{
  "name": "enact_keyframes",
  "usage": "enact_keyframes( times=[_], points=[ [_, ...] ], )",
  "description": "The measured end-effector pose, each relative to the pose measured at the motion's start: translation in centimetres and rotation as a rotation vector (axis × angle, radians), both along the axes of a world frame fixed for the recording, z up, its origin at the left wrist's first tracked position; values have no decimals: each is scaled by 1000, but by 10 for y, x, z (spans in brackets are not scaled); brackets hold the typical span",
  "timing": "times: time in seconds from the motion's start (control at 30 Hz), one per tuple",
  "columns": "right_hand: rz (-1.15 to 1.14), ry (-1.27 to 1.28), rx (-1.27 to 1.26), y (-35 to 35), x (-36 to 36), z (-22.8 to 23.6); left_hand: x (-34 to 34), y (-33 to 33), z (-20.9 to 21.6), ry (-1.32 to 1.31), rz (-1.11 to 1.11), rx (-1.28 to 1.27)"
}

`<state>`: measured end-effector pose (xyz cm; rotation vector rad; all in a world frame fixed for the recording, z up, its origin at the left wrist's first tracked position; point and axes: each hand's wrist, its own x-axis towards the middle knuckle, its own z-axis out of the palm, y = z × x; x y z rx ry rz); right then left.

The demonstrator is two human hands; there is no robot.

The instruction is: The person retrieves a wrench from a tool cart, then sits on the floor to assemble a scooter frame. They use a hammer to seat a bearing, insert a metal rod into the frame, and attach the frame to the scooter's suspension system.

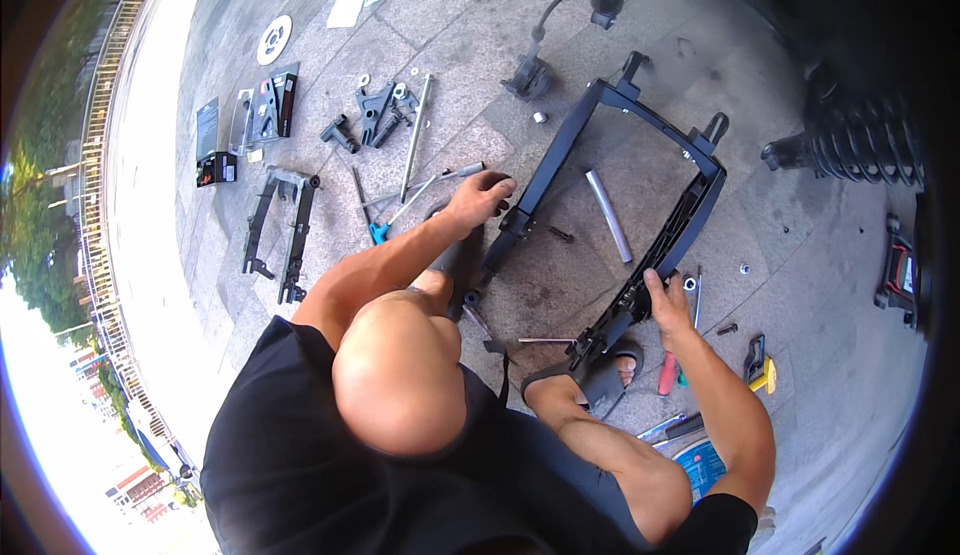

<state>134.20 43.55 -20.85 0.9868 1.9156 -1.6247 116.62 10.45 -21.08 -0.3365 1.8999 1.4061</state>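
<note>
A large black U-shaped metal swingarm (558, 145) stands between my feet, its crossbar on the far side and its two arms running toward me. My right hand (668, 307) is closed round the near end of its right arm, thumb on top. Just beside the left arm is my left hand (483, 200), its fingers bent but apart; whether they touch the metal is hard to see. On the paving inside the swingarm lie a silver tube (609, 217) and a dark bolt (561, 234).
A smaller worn swingarm (296, 230) lies at left, near blue-handled hex keys (379, 232). Beyond are black brackets (376, 110), opened boxes (277, 105) and a brake disc (274, 40). A shock absorber spring (868, 142) juts in at right. A red-handled screwdriver (668, 373) lies near my right forearm.
</note>
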Motion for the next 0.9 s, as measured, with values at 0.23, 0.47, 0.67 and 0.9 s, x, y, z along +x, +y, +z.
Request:
enact_keyframes(
  times=[0.23, 0.47, 0.67, 0.9],
  points=[
    [-23, -191, 342, -20, -16, -13, -25, 16, -22, 362, -130, -84],
    [-149, -206, 273, -25, -22, -9, -96, 44, -54, 853, -489, -489],
    [-189, -250, 217, -22, -30, -7, -104, 45, -66, 897, -486, -499],
    [-177, -135, 501, -25, -34, -13, -102, 39, -65, 846, -496, -511]
  ],
)
